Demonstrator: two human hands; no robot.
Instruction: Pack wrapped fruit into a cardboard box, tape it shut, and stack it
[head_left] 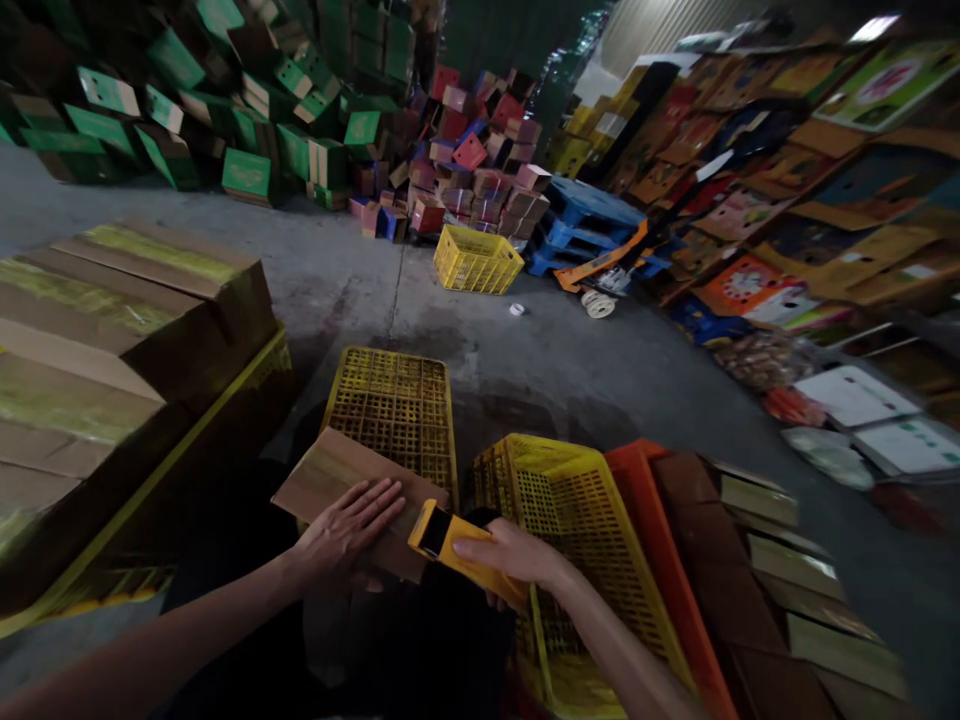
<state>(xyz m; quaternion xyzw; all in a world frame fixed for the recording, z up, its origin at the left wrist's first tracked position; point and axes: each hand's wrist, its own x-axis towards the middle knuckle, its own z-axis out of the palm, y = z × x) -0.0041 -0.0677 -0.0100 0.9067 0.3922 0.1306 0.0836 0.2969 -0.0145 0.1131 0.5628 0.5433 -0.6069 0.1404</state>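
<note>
A small brown cardboard box (341, 472) lies tilted in front of me, partly over an upturned yellow crate (394, 400). My left hand (349, 535) rests flat on the box's face, its fingers stretched out. Wrapped in my right hand (517, 552) is a yellow handheld tool (465, 550) with a dark panel near its front end. That front end is at the box's right edge; I cannot tell whether it touches. Part of the tool's rear is hidden by my fingers.
An open yellow crate (570, 490) stands at my right, beside an orange crate (667, 560) full of cardboard boxes. Larger taped boxes (127, 300) fill a crate on the left. Ahead are another yellow crate (478, 262), a pallet jack (607, 265) and piled boxes.
</note>
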